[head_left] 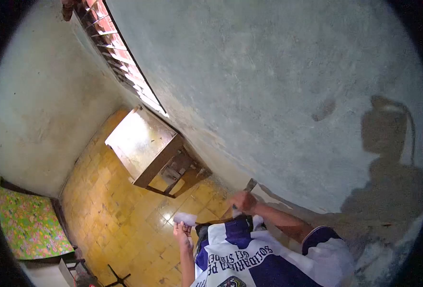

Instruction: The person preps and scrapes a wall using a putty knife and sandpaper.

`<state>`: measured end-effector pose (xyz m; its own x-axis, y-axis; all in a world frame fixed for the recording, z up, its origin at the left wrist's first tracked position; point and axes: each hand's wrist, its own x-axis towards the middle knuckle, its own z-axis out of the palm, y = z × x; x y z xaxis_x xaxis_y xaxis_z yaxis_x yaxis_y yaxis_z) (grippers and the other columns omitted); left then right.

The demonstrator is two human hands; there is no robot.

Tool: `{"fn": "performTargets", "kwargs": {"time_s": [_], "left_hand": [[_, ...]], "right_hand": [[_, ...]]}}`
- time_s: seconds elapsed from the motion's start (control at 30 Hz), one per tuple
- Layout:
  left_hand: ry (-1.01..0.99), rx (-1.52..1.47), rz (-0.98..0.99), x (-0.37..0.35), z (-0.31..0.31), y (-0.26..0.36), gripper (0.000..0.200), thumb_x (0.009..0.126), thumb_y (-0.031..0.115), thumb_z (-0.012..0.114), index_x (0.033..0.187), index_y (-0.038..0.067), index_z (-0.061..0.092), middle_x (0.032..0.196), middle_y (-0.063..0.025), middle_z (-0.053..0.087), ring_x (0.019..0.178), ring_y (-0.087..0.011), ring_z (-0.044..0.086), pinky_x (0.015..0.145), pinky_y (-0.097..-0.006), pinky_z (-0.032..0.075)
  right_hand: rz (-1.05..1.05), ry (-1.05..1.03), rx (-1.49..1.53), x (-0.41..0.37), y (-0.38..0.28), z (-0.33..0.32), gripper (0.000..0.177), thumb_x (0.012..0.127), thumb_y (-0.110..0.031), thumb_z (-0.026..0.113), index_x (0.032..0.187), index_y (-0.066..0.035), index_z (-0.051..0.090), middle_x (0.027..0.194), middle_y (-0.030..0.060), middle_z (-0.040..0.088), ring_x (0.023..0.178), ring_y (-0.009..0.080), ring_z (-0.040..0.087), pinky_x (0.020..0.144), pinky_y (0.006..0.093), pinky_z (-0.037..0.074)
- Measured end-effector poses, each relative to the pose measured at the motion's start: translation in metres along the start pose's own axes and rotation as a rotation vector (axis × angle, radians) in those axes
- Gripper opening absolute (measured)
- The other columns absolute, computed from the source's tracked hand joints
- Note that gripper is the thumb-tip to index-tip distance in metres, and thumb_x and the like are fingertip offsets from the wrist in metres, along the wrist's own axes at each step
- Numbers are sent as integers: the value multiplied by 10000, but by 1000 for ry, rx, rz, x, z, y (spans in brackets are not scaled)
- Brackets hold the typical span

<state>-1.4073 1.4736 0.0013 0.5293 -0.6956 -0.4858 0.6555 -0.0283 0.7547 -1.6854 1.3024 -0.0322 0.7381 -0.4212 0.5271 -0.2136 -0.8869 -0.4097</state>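
My left hand [182, 235] is closed on a pale, thin piece that looks like a slip of paper [185, 219], pinched between thumb and fingers above the tiled floor. My right hand [244, 202] is curled into a fist in front of my body, near the wall. Something small and dark shows at its fingers, and I cannot tell what it is. Below both hands is my white and dark blue shirt [240, 253] with printed lettering.
A wooden table [142, 143] with a pale top stands against the grey wall [269, 95], under a barred window [120, 52]. At the lower left is a surface with a green flowered cover [32, 222]. Dark crossed legs [118, 276] stand on the yellow tiled floor [125, 210].
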Motion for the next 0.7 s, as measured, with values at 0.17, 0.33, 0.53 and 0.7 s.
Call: {"fn": "performTargets", "kwargs": {"time_s": [0.17,0.33,0.53,0.7], "left_hand": [[-43,10,-1,19,7,9,363,896,102,579,1242,84,469,1031,-36,613,896,-155,632,792,-311,529],[-84,-9,11,28,6,17,308,900,91,573,1196,86,484,1008,-34,618,892,-150,634,780,-310,537],[-60,-28,46,33,-3,18,354,904,94,572,1244,79,477,1080,-51,614,911,-159,643,774,-307,554],[-71,-21,60,32,-17,19,392,902,91,572,1279,76,463,1121,-54,604,939,-170,641,796,-318,552]], "right_hand": [[-8,-77,-127,10,-6,17,347,635,-174,685,980,-141,687,653,48,568,581,240,582,525,378,469],[89,-14,-86,14,7,15,304,647,-172,673,948,-134,681,665,54,578,594,244,596,525,385,476],[-53,9,3,27,-7,4,205,654,-142,659,857,-113,654,649,49,579,591,257,605,497,400,471],[56,12,-8,40,-6,0,115,677,-135,664,786,-111,638,609,41,551,553,232,585,469,379,450]]}}
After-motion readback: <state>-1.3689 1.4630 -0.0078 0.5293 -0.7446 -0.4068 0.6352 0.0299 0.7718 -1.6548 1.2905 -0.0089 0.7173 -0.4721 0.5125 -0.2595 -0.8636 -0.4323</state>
